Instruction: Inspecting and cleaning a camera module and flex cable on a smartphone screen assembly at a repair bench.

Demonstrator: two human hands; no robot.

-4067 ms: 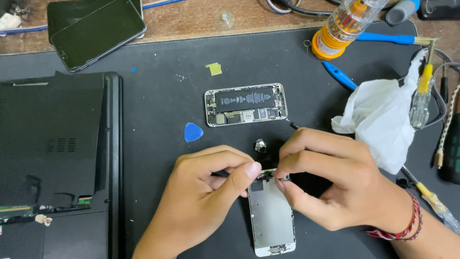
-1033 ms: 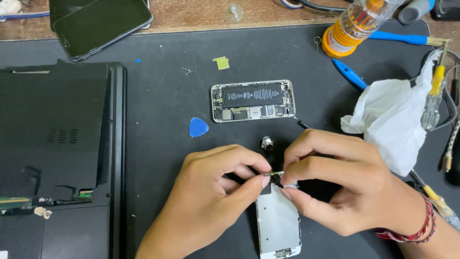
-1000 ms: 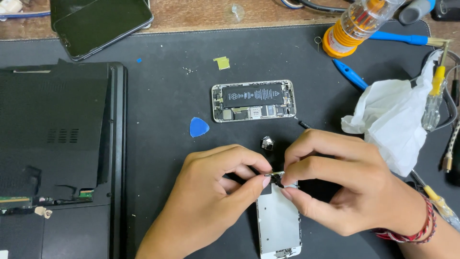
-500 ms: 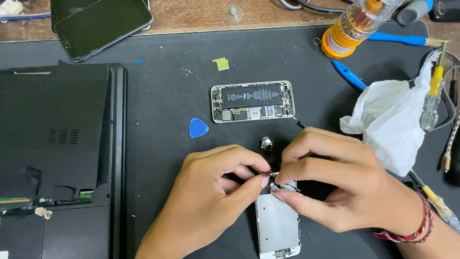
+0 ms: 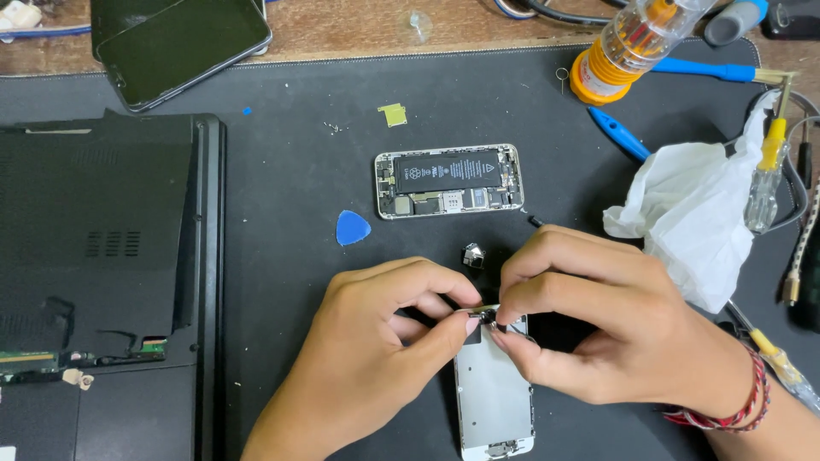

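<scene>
Nearest, the white rectangular phone screen panel [image 5: 494, 394] lies face down on the black work mat [image 5: 282, 188]. Left hand [image 5: 376, 341] and right hand [image 5: 615, 333] pinch a tiny metal part [image 5: 484, 314] at the panel's far edge, fingertips closed on it: apparently a small-component detaching step, calling next for a steady, fine pull. Farther off lie a blue triangular plastic pick [image 5: 352, 227] and the opened phone body [image 5: 448, 179].

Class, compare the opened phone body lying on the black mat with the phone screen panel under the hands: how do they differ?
The opened phone body lies crosswise, untouched, showing its black battery. The white-backed screen panel lies lengthwise, showing a plain pale back, with the left hand and right hand pinching at its top edge. Both rest flat on the black mat.
</scene>
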